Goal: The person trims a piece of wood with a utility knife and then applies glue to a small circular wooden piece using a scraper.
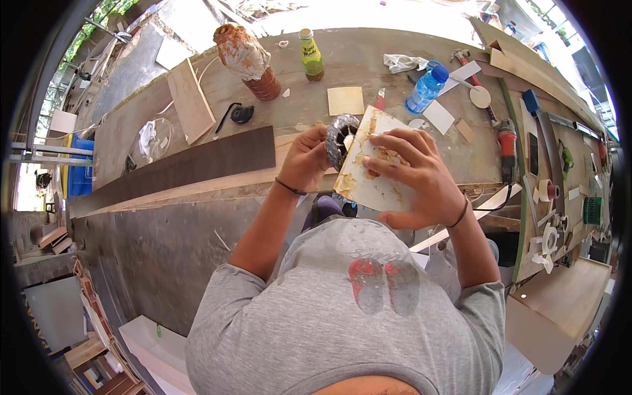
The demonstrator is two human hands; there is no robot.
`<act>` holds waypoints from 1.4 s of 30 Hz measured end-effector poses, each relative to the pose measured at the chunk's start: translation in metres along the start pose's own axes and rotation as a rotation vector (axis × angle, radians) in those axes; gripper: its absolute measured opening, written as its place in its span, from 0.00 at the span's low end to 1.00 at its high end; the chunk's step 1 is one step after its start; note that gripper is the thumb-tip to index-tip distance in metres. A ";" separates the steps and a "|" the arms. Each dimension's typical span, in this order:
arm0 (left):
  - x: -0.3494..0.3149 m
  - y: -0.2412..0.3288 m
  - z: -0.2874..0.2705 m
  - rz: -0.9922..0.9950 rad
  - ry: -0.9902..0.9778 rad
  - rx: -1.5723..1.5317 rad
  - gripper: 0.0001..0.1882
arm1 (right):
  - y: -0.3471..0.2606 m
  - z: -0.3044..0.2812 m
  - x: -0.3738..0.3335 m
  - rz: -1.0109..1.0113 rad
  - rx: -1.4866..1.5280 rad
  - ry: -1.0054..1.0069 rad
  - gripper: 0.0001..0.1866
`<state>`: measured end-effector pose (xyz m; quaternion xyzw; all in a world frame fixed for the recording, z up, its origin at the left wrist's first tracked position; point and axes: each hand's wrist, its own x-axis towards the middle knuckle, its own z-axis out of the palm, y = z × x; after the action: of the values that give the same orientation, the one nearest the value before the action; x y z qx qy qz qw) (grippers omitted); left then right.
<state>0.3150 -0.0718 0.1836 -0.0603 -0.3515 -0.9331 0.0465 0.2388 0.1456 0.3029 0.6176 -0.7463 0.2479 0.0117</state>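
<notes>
In front of my body my left hand (306, 159) is closed on a round grey-and-black ring (334, 148) with a speckled rim and spoke-like parts inside; its exact kind I cannot make out. Against the ring's right side leans a small white board (355, 179), tilted, with brown glue-like stains and chipped patches. My right hand (424, 172) grips that board, the fingers spread over its stained face and the thumb near its lower edge. Both things are held above the bench's near edge. Just beyond them lies a square yellowish piece (345, 101).
On the workbench (296, 92) stand a stained brown bottle (263, 82), a green-yellow bottle (312, 58) and a blue-capped water bottle (426, 89). A long dark strip (191, 168) lies left. Rightward are a hammer (484, 99), a red power tool (507, 148) and tape rolls (548, 191).
</notes>
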 end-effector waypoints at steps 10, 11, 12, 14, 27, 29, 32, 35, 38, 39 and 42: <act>-0.003 0.010 -0.013 0.073 0.020 -0.097 0.19 | 0.010 0.020 -0.028 0.126 0.065 -0.093 0.32; -0.003 0.011 -0.014 0.065 -0.007 -0.118 0.19 | 0.010 0.014 -0.027 0.121 0.073 -0.065 0.33; -0.005 0.011 -0.016 0.057 -0.035 -0.138 0.20 | 0.012 0.011 -0.026 0.113 0.075 -0.070 0.33; -0.006 0.009 -0.019 0.018 0.014 -0.161 0.20 | 0.015 0.007 -0.025 0.084 0.158 0.021 0.35; -0.011 -0.004 0.007 -0.075 0.097 0.007 0.21 | 0.011 0.032 -0.006 -0.036 -0.073 0.060 0.36; -0.012 -0.002 0.001 -0.032 0.143 0.153 0.21 | 0.011 0.032 -0.014 -0.013 -0.071 0.012 0.36; -0.013 0.001 -0.014 -0.087 -0.126 -0.096 0.20 | 0.012 0.025 -0.023 0.034 -0.070 -0.053 0.37; -0.010 0.001 -0.007 -0.102 -0.081 -0.051 0.19 | 0.004 0.009 -0.012 0.037 -0.085 -0.069 0.36; -0.003 -0.001 0.016 -0.135 0.178 0.128 0.19 | -0.003 0.007 0.010 0.026 -0.080 -0.066 0.35; 0.000 0.002 0.023 -0.112 0.174 0.158 0.19 | -0.004 0.008 0.012 0.025 -0.059 -0.070 0.34; -0.001 0.002 0.014 -0.071 0.117 0.061 0.20 | -0.002 0.007 0.008 0.054 -0.061 -0.117 0.32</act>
<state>0.3170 -0.0637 0.1949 0.0083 -0.3782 -0.9250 0.0358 0.2405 0.1350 0.3000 0.6100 -0.7694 0.1887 -0.0199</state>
